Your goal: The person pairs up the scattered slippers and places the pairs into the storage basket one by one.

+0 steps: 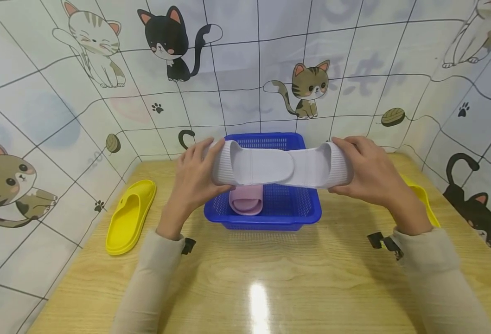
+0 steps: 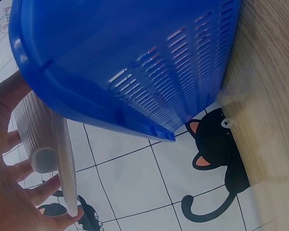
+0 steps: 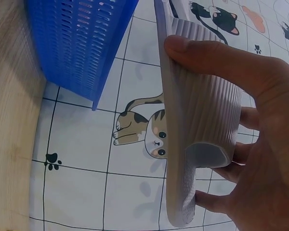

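Observation:
In the head view, two white slippers are held level in mid-air with their heel ends overlapping. My left hand (image 1: 195, 174) grips the left white slipper (image 1: 259, 166) around its ribbed strap. The right white slipper (image 1: 309, 168) is held the same way by my right hand (image 1: 372, 171); the right wrist view shows the thumb pressing the ribbed strap (image 3: 204, 96) near the sole's edge. Below and behind them stands a blue basket (image 1: 270, 221) with slotted walls. Inside it, on the left, lies a pink slipper (image 1: 246, 205), partly hidden by the white ones.
A yellow slipper (image 1: 130, 220) lies on the wooden table (image 1: 212, 287) left of the basket. Another yellow slipper (image 1: 426, 199) is at the right, mostly behind my right forearm. Cat-patterned walls (image 1: 245, 65) close off the back and both sides.

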Tool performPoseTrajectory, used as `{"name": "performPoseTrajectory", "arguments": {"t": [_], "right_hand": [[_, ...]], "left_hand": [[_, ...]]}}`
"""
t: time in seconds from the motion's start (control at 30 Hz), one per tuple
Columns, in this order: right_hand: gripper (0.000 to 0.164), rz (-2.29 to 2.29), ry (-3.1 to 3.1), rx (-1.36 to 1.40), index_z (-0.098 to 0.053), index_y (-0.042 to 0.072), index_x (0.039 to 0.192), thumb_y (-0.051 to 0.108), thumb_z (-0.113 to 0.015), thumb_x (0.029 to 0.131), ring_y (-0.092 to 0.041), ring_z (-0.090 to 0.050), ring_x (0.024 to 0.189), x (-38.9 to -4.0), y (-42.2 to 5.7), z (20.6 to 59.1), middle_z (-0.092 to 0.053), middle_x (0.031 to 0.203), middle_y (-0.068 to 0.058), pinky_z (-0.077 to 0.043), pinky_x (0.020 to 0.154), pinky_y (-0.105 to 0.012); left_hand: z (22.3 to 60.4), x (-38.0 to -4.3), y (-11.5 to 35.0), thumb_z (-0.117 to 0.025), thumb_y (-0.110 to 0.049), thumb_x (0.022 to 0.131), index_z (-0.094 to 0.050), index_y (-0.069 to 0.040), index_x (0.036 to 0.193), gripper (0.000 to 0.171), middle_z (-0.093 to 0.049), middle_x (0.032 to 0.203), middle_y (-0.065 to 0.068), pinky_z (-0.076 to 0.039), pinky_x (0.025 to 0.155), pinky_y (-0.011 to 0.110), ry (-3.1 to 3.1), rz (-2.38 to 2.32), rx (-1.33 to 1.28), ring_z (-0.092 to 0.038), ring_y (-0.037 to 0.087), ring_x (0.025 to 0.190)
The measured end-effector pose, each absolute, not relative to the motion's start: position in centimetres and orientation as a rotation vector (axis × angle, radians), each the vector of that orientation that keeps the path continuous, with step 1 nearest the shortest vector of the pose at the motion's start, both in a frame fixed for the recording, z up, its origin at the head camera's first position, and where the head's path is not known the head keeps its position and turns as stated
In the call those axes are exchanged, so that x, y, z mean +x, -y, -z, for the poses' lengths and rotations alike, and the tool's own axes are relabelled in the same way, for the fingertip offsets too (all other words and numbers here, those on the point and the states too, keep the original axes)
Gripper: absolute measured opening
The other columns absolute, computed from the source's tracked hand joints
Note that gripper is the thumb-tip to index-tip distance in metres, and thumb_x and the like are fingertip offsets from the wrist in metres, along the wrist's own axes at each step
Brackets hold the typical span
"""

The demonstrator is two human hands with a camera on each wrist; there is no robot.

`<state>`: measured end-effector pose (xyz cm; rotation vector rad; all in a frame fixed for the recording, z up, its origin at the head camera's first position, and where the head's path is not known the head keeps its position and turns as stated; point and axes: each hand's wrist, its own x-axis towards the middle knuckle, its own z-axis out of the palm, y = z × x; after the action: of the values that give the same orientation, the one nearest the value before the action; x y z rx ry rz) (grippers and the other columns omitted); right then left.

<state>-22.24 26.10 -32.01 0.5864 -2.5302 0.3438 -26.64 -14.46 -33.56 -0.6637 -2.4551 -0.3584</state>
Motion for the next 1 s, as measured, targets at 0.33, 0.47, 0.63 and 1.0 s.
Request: {"name": "performPoseTrajectory", "arguments": {"t": [0.33,0.47,0.63,1.0], "right_hand": [[0.113,-0.344,2.539,0.580,-0.049,0.008,0.151,0.030,-0.101,0.054,-0.042,-0.050,0.122,-22.24,-25.80,31.99,-0.054,0.137,-0.024,-0.046,0.096,-0.063],[0.112,-0.349,2.537,0.582,-0.049,0.009,0.150,0.029,-0.102,0.053,-0.042,-0.050,0.123,-22.20,-25.75,32.00,-0.054,0.137,-0.024,-0.046,0.096,-0.063],[0.112,-0.340,2.542,0.573,-0.048,0.008,0.151,0.030,-0.101,0.054,-0.042,-0.049,0.124,-22.15,-25.60,32.02,-0.053,0.139,-0.024,-0.045,0.097,-0.064],[0.113,-0.343,2.517,0.587,-0.048,0.007,0.152,0.031,-0.101,0.054,-0.043,-0.049,0.124,-22.15,-25.47,32.01,-0.054,0.138,-0.025,-0.044,0.097,-0.063]], "left_hand": [[33.58,-26.50,14.25,-0.098,-0.049,0.061,-0.037,-0.025,0.158,0.117,-0.042,0.160,0.015,-0.036,0.111,0.065,2.455,0.354,-0.679,-0.043,0.041,0.140],[33.53,-26.38,14.11,-0.098,-0.049,0.062,-0.037,-0.025,0.158,0.117,-0.041,0.160,0.015,-0.036,0.111,0.066,2.460,0.350,-0.683,-0.043,0.041,0.140],[33.41,-26.20,14.01,-0.098,-0.049,0.062,-0.037,-0.025,0.159,0.118,-0.041,0.161,0.015,-0.035,0.112,0.067,2.468,0.344,-0.682,-0.043,0.041,0.140],[33.35,-26.10,13.85,-0.098,-0.051,0.061,-0.037,-0.026,0.159,0.118,-0.041,0.161,0.015,-0.036,0.112,0.065,2.467,0.330,-0.684,-0.045,0.040,0.140]]}}
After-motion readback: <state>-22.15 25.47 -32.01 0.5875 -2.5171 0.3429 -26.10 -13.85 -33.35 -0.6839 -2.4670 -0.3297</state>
